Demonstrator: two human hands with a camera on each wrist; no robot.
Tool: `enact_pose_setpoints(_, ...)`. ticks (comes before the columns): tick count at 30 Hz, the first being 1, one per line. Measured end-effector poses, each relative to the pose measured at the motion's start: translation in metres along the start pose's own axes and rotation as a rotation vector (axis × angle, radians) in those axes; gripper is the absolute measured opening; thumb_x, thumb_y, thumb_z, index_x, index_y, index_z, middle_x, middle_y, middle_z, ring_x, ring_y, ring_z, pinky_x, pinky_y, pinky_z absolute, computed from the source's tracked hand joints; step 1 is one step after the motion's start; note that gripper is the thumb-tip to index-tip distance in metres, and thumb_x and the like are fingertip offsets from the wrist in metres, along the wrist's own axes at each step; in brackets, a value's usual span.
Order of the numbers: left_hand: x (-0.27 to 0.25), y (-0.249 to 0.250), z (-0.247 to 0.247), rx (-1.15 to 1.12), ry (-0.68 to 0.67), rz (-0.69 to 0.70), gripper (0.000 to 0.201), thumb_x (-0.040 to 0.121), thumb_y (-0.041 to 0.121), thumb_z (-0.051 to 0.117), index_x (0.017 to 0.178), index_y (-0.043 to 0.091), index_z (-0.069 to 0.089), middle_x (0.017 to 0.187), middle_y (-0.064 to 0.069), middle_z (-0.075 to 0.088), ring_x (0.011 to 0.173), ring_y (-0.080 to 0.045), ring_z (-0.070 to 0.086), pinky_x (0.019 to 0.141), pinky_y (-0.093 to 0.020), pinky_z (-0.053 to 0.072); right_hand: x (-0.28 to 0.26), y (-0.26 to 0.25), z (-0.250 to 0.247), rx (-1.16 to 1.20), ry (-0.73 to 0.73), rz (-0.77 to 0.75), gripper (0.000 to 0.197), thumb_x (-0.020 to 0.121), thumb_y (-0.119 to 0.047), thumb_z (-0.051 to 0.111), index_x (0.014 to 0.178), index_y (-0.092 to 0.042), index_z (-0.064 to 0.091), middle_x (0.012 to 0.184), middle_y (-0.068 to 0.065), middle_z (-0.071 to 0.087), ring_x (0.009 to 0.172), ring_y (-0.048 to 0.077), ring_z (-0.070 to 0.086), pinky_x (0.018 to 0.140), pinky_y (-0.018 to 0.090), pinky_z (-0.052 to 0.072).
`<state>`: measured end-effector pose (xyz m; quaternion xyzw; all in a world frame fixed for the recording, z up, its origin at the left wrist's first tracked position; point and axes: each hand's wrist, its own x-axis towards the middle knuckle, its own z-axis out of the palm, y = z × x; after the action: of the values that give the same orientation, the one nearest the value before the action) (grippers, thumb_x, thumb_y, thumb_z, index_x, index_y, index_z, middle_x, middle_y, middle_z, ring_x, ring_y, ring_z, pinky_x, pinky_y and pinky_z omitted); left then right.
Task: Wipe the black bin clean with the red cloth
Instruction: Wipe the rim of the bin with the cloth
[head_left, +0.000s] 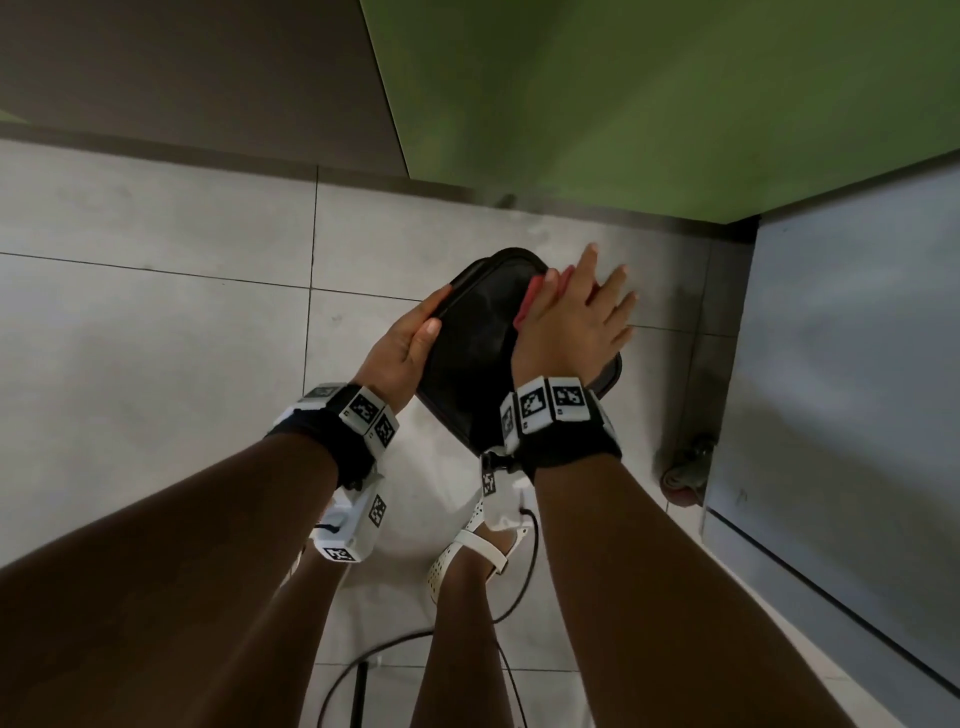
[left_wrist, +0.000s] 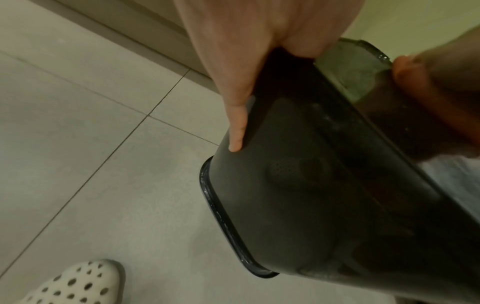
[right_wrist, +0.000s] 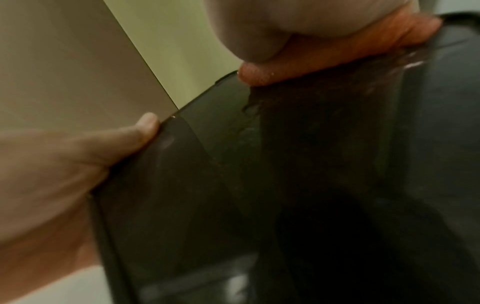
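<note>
The black bin is held tilted above the tiled floor, one broad side facing up. My left hand grips its left edge, thumb on top and fingers underneath. My right hand lies flat on the bin's upper right part with its fingers straight and spread. It presses the red cloth, which shows only as a strip under the palm. In the left wrist view the left hand's fingers run along the bin's wall, with the cloth at the right. In the right wrist view the cloth sits bunched on the wet bin.
A green wall stands just behind the bin and a grey cabinet to the right. A small reddish-grey object lies at the cabinet's foot. My white perforated shoe and a black cable are on the floor below.
</note>
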<state>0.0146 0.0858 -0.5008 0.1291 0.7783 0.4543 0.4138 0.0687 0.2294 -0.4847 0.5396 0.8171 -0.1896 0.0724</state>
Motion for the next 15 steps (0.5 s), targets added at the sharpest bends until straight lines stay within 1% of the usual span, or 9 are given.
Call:
enact_pose_setpoints(3, 0.0, 0.001, -0.002, -0.039, -0.025, 0.003, 0.042, 0.099, 0.014, 0.029, 0.141, 0.015, 0.03, 0.131, 0.01, 0.038, 0.122, -0.001, 0.037, 0.091, 0.008, 0.028, -0.007, -0.017, 0.007, -0.038, 0.013, -0.337, 0.063, 0.09, -0.055, 0.036, 0.142, -0.022, 0.033, 0.152, 0.02, 0.023, 0.139, 0.04, 0.019, 0.111, 0.057, 0.017)
enact_pose_setpoints(5, -0.001, 0.002, -0.002, -0.059, -0.017, 0.011, 0.041, 0.099, 0.013, 0.029, 0.14, 0.013, 0.031, 0.131, 0.011, 0.039, 0.123, 0.0, 0.037, 0.099, 0.001, 0.03, -0.009, -0.027, 0.013, -0.098, -0.004, -0.572, 0.066, 0.086, -0.057, 0.04, 0.142, -0.021, 0.034, 0.151, 0.022, 0.023, 0.139, 0.041, 0.02, 0.11, 0.056, 0.015)
enact_pose_setpoints(6, -0.001, 0.003, -0.001, -0.063, -0.014, 0.015, 0.041, 0.099, 0.013, 0.029, 0.14, 0.013, 0.032, 0.131, 0.01, 0.04, 0.123, -0.001, 0.037, 0.098, 0.002, 0.03, -0.007, -0.03, 0.015, -0.132, -0.021, -0.638, 0.065, 0.087, -0.055, 0.042, 0.142, -0.022, 0.034, 0.151, 0.021, 0.023, 0.139, 0.041, 0.019, 0.11, 0.057, 0.014)
enact_pose_setpoints(7, -0.002, 0.003, 0.0, -0.067, -0.005, 0.011, 0.041, 0.099, 0.013, 0.029, 0.14, 0.013, 0.032, 0.131, 0.009, 0.04, 0.122, -0.002, 0.038, 0.093, 0.005, 0.03, -0.004, -0.031, 0.016, -0.149, -0.034, -0.646, 0.063, 0.088, -0.053, 0.043, 0.142, -0.022, 0.034, 0.152, 0.019, 0.023, 0.139, 0.041, 0.019, 0.11, 0.058, 0.013)
enact_pose_setpoints(8, -0.003, 0.004, 0.002, -0.078, 0.002, 0.009, 0.041, 0.099, 0.012, 0.029, 0.14, 0.013, 0.032, 0.129, 0.01, 0.04, 0.12, -0.002, 0.04, 0.089, 0.007, 0.029, -0.001, -0.031, 0.016, -0.14, -0.024, -0.584, 0.059, 0.089, -0.051, 0.044, 0.141, -0.022, 0.036, 0.151, 0.018, 0.025, 0.138, 0.042, 0.02, 0.11, 0.059, 0.013)
enact_pose_setpoints(10, -0.006, 0.006, 0.008, -0.114, 0.026, -0.003, 0.04, 0.099, 0.011, 0.029, 0.138, 0.017, 0.033, 0.125, 0.012, 0.043, 0.112, 0.007, 0.045, 0.084, 0.008, 0.032, 0.006, -0.033, 0.013, -0.02, 0.024, -0.294, 0.054, 0.091, -0.048, 0.043, 0.137, -0.019, 0.041, 0.147, 0.019, 0.032, 0.134, 0.041, 0.029, 0.11, 0.059, 0.015)
enact_pose_setpoints(12, -0.012, 0.006, 0.018, -0.134, 0.051, -0.006, 0.038, 0.099, 0.013, 0.028, 0.137, 0.02, 0.033, 0.12, 0.018, 0.045, 0.102, 0.024, 0.045, 0.083, 0.007, 0.032, 0.009, -0.039, 0.011, 0.108, 0.036, -0.053, 0.05, 0.093, -0.044, 0.043, 0.132, -0.014, 0.045, 0.136, 0.019, 0.046, 0.125, 0.035, 0.043, 0.112, 0.053, 0.018)
enact_pose_setpoints(13, -0.016, 0.002, 0.023, -0.151, 0.075, -0.002, 0.039, 0.099, 0.017, 0.028, 0.137, 0.019, 0.032, 0.121, 0.018, 0.045, 0.103, 0.027, 0.044, 0.085, 0.006, 0.032, 0.008, -0.043, 0.01, 0.116, 0.021, -0.056, 0.047, 0.093, -0.042, 0.043, 0.129, -0.013, 0.049, 0.128, 0.016, 0.054, 0.118, 0.032, 0.049, 0.111, 0.05, 0.021)
enact_pose_setpoints(15, -0.029, -0.009, 0.031, -0.157, 0.114, -0.033, 0.047, 0.094, 0.029, 0.027, 0.141, 0.018, 0.027, 0.128, 0.015, 0.041, 0.11, 0.019, 0.043, 0.089, 0.005, 0.03, 0.003, -0.05, 0.011, 0.11, -0.002, -0.268, 0.042, 0.09, -0.038, 0.047, 0.119, -0.011, 0.058, 0.109, 0.013, 0.065, 0.1, 0.03, 0.058, 0.103, 0.046, 0.034)
